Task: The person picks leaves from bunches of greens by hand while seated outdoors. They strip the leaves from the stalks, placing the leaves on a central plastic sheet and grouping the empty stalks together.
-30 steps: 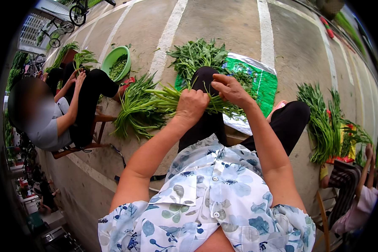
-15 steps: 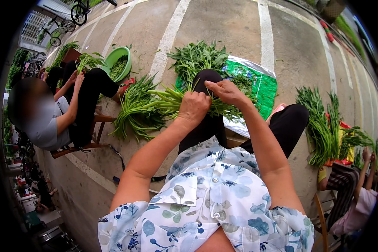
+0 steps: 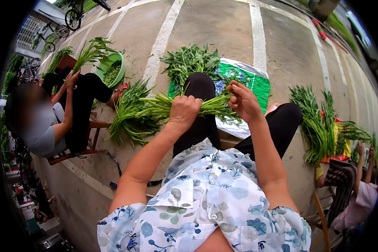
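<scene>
My left hand is closed round the middle of a bunch of water spinach, held crosswise over my lap. Its pale cut stems point left and its leafier end points right. Just beyond that right end is my right hand, raised, with thumb and fingertips pinched together. Whatever the pinch holds is too small to make out. Behind my knee, a leafy pile of the same greens lies partly on a green and white plastic sack. Another heap of long-stemmed greens rests on the ground to the left.
At left, a seated person holds up a bunch of greens near a light green basin. More long bunches lie at right, beside another seated person. Bicycles stand far left on the striped pavement.
My right hand has drawn away from the bunch, rightward and slightly down, turning its fingers up. The left hand keeps its hold. The person at left has lifted their bunch higher.
</scene>
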`<state>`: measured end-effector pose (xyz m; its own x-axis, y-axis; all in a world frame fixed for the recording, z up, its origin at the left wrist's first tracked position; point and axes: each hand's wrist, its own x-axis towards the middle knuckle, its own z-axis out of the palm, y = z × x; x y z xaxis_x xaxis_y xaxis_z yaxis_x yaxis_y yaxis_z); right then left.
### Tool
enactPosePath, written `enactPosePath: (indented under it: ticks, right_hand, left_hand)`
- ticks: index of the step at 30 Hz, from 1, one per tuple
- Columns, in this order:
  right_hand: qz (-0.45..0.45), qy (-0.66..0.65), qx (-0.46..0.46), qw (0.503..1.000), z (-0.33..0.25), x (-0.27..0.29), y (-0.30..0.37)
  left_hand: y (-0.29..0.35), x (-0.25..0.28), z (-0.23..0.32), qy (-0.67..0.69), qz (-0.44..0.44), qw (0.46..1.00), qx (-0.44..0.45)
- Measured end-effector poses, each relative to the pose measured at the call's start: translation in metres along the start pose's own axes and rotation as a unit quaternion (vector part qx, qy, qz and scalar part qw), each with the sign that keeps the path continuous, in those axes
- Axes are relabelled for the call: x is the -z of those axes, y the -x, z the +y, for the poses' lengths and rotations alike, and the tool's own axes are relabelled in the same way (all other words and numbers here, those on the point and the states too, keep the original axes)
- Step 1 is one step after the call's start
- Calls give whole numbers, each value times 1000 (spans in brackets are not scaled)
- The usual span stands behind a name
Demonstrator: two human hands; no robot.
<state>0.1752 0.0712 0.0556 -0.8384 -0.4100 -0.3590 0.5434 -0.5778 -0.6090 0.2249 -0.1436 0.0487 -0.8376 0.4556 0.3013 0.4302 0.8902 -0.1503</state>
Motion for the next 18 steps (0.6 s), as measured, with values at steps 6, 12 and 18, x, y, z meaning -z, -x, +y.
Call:
enactPosePath:
  ticks: [6,12,18]
  right_hand:
    - [7,-119,-5,993,18,31,4]
    - [50,-111,-2,993,30,44,5]
    - [159,-35,93,982,19,82,1]
  left_hand:
    - [-4,0,2,-9,-12,1000,-9]
    - [-3,2,2,-1,-41,999,2]
    - [1,2,-3,42,-28,998,42]
